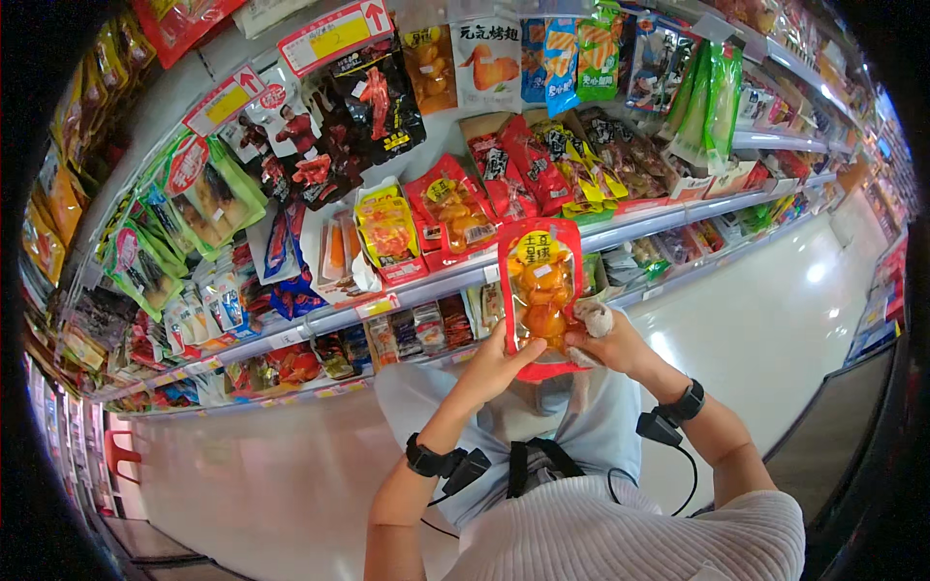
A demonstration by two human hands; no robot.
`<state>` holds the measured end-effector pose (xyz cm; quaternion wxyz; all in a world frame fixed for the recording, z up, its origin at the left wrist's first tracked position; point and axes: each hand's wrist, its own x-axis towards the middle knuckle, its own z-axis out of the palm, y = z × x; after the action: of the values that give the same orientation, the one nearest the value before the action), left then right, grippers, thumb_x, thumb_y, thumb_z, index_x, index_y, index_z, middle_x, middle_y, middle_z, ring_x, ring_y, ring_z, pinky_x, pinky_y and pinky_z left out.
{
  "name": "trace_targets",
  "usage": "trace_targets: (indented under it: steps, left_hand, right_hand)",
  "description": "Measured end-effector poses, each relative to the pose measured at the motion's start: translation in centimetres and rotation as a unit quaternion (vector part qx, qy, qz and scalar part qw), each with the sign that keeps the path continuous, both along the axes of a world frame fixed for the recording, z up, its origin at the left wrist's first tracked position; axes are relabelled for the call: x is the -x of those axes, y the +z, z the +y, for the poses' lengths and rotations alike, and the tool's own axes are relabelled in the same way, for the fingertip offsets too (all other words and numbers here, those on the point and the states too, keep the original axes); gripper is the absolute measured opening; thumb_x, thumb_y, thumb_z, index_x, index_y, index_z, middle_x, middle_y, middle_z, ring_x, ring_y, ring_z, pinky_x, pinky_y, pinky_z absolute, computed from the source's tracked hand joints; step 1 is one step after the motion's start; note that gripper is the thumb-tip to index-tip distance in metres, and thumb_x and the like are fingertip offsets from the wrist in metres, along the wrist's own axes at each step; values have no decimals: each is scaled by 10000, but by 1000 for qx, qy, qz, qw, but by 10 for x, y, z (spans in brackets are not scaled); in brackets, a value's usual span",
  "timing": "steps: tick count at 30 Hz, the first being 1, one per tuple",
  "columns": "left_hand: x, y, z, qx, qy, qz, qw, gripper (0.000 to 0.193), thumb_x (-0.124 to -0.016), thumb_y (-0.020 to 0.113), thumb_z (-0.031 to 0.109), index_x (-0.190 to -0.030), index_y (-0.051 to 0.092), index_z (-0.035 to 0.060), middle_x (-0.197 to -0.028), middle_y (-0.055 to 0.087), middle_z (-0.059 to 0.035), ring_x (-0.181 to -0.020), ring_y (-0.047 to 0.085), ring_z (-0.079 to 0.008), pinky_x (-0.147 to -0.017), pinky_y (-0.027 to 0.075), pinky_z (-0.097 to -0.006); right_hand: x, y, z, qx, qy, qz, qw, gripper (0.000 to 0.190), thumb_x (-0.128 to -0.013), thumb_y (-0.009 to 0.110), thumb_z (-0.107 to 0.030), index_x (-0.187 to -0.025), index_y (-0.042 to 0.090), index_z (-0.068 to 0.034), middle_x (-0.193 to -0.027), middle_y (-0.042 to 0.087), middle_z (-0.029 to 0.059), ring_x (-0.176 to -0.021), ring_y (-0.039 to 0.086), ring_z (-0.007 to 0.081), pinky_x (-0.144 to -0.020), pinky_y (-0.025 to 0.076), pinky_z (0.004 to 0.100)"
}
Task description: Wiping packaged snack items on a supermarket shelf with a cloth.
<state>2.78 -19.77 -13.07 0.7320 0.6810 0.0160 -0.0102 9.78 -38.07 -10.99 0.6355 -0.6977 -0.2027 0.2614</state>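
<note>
Between my two hands is a red-edged clear plastic pouch (543, 279) of round, orange-brown snack balls, held upright in front of the shelf. My left hand (490, 370) grips its lower left side, thumb across the front. At the lower right side, my right hand (617, 345) pinches the pouch and also holds a crumpled greyish cloth (596, 318), part of which hangs below. Behind and left of the held pouch, a similar red pouch (454, 207) leans in a display box on the shelf. A yellow-and-red snack pack (389, 229) stands beside it.
A shelf edge (436, 283) runs just behind the pouch, with a lower shelf of small packets (429, 327) beneath. Green packs (708, 109) hang at the right, dark meat-snack bags (378, 102) above. A red stool (121, 456) stands far left on the glossy floor (254, 479).
</note>
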Motion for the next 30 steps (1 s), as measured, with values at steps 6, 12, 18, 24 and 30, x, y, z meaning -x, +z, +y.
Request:
trace_targets:
  steps: [6, 12, 18, 24, 30]
  left_hand:
    - [-1, 10, 4, 124, -43, 30, 991, 438, -857, 468, 97, -1214, 220, 42, -825, 548, -130, -624, 591, -202, -532, 516, -306]
    - [2, 17, 3, 100, -11, -33, 994, 389, -864, 448, 87, -1189, 242, 35, -802, 557, -121, -603, 589, -196, -514, 503, -299]
    - [7, 24, 8, 103, 48, -6, 993, 364, -865, 453, 109, -1183, 294, 28, -831, 543, -104, -631, 583, -188, -521, 503, -297]
    - [-4, 20, 50, 136, 136, 0, 981, 329, -871, 441, 133, -1166, 330, 35, -824, 527, -83, -616, 568, -178, -514, 489, -289]
    - [-77, 30, 35, 144, 115, -65, 981, 319, -876, 428, 123, -1167, 327, 38, -909, 516, -97, -743, 585, -204, -583, 513, -328]
  right_hand:
    - [-7, 3, 9, 63, -46, -114, 990, 268, -739, 653, -167, -939, 556, -18, -813, 599, 57, -745, 537, 107, -686, 445, 265]
    - [-22, 22, 8, 106, 6, -199, 974, 315, -724, 663, -251, -913, 570, -17, -800, 604, 86, -737, 571, 173, -669, 446, 294]
    - [-52, 16, -25, 88, -58, -258, 961, 250, -748, 633, -216, -880, 576, -12, -800, 607, 71, -736, 574, 171, -665, 449, 287]
    - [-67, 21, -87, 71, -194, -162, 965, 159, -769, 608, -141, -870, 577, -22, -779, 591, 30, -720, 552, 106, -645, 448, 244]
    - [-50, 3, -94, 8, -180, -81, 980, 170, -760, 612, -127, -873, 567, -8, -743, 583, 36, -651, 547, 95, -582, 443, 232]
